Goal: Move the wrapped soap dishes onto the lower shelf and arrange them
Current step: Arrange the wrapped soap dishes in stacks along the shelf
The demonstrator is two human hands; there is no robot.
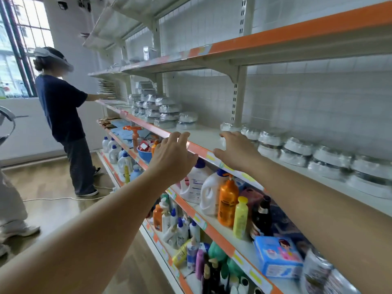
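Observation:
Plastic-wrapped white soap dishes [297, 150] stand in stacked pairs along the right part of a shelf with an orange edge [203, 152]. More wrapped dishes [167, 112] are piled further left on the same shelf. My left hand [172, 155] hovers at the shelf's front edge, fingers spread, holding nothing. My right hand [235, 150] reaches over the edge with relaxed fingers toward the nearest wrapped dish [230, 127]; whether it touches is unclear.
The shelf below holds detergent jugs [210, 193], an orange pump bottle [228, 202], a yellow bottle and a blue pack [277, 256]. Lower shelves carry more bottles. Another person [63, 115] works at the shelves to the left. A cable lies on the wooden floor [53, 187].

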